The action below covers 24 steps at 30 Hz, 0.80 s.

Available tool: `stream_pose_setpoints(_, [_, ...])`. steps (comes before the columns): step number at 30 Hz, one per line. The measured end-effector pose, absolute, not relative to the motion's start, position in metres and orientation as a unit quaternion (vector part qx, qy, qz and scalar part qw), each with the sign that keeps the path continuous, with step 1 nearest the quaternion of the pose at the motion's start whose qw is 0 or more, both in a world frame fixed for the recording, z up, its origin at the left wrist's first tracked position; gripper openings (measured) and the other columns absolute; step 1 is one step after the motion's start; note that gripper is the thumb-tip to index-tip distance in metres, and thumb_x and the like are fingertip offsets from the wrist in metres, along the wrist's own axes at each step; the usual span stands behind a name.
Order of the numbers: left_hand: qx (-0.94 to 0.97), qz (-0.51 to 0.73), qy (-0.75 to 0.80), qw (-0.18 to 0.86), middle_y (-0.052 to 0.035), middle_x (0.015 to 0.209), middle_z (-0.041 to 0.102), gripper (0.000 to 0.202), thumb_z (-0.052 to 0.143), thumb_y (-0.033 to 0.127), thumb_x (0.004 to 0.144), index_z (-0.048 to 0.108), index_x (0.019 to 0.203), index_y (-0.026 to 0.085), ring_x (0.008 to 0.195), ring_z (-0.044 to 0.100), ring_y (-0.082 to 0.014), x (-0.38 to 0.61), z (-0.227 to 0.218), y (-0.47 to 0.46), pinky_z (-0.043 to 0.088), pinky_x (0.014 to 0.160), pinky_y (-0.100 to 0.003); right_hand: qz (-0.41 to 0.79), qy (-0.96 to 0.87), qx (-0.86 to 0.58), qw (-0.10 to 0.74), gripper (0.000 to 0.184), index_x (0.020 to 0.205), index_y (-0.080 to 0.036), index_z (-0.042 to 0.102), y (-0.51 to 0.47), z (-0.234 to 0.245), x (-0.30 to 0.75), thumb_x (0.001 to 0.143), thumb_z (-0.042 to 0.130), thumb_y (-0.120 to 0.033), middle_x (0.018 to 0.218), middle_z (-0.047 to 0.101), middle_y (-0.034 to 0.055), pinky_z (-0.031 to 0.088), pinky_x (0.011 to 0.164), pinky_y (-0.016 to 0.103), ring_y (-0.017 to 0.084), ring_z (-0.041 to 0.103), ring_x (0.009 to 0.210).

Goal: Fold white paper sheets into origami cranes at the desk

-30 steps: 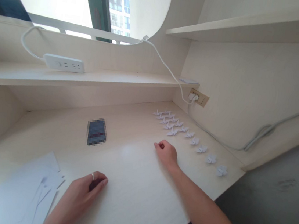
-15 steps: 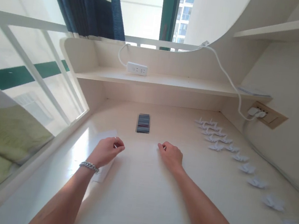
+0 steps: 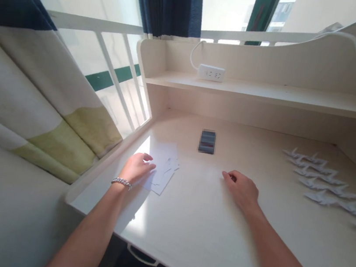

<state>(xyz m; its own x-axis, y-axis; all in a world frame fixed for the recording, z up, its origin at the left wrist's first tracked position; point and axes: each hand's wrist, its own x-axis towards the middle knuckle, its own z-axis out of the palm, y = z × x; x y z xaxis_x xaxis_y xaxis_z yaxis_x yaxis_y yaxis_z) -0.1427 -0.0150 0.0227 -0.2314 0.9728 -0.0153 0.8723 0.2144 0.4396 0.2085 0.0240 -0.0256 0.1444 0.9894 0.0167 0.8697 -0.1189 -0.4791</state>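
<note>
A loose stack of white paper sheets [image 3: 162, 173] lies on the left part of the pale desk, its pieces overlapping unevenly. My left hand [image 3: 136, 167], with a silver chain bracelet at the wrist, is at the left edge of that paper. Its thumb and fingers are apart, and nothing shows between them. My right hand [image 3: 241, 189] rests on the desk farther right, fingers curled in, with nothing visible in it. Between and beyond the hands lies a small dark rectangular item [image 3: 207, 141], its face blurred.
Several folded white paper figures [image 3: 324, 176] stand in rows on the right of the desk. A white power strip [image 3: 211, 72] sits on the back shelf [image 3: 270, 90]. Curtains [image 3: 66, 126] hang at the left, beside a railing. A drawer handle [image 3: 142, 256] shows below the front edge.
The view has turned left, showing more of the curtain and the desk's front edge. My left hand has moved to the paper's left edge and its fingers have parted. My right hand stays curled.
</note>
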Motion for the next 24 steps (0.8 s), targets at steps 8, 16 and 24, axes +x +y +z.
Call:
stream_pose_setpoints(8, [0.595, 0.153, 0.785, 0.080, -0.0208, 0.107, 0.063, 0.053, 0.067, 0.051, 0.073, 0.065, 0.106, 0.010, 0.107, 0.057, -0.0357, -0.151, 0.012, 0.002, 0.043, 0.090, -0.040, 0.162, -0.656, -0.713, 0.186, 0.038, 0.080, -0.027, 0.071, 0.021, -0.026, 0.215, 0.084, 0.046, -0.056, 0.083, 0.073, 0.0044, 0.034, 0.059, 0.031, 0.024, 0.061, 0.076])
stream_pose_setpoints(16, [0.566, 0.132, 0.807, 0.108, -0.0169, 0.099, 0.061, 0.060, 0.076, 0.059, 0.060, 0.063, 0.098, 0.015, 0.100, 0.058, -0.0354, -0.166, 0.006, 0.025, 0.047, 0.079, -0.040, 0.173, -0.659, -0.709, 0.181, 0.035, 0.081, -0.028, 0.070, 0.021, -0.026, 0.217, 0.084, 0.048, -0.055, 0.084, 0.073, 0.0030, 0.036, 0.061, 0.031, 0.024, 0.061, 0.076])
stream_pose_setpoints(24, [0.548, 0.173, 0.810, 0.119, -0.0142, 0.099, 0.062, 0.060, 0.083, 0.047, 0.054, 0.061, 0.100, 0.015, 0.095, 0.059, -0.0299, -0.161, 0.007, 0.026, 0.046, 0.076, -0.036, 0.171, -0.670, -0.697, 0.189, 0.036, 0.080, -0.027, 0.071, 0.022, -0.028, 0.217, 0.083, 0.048, -0.056, 0.085, 0.074, 0.0042, 0.036, 0.061, 0.032, 0.024, 0.062, 0.075])
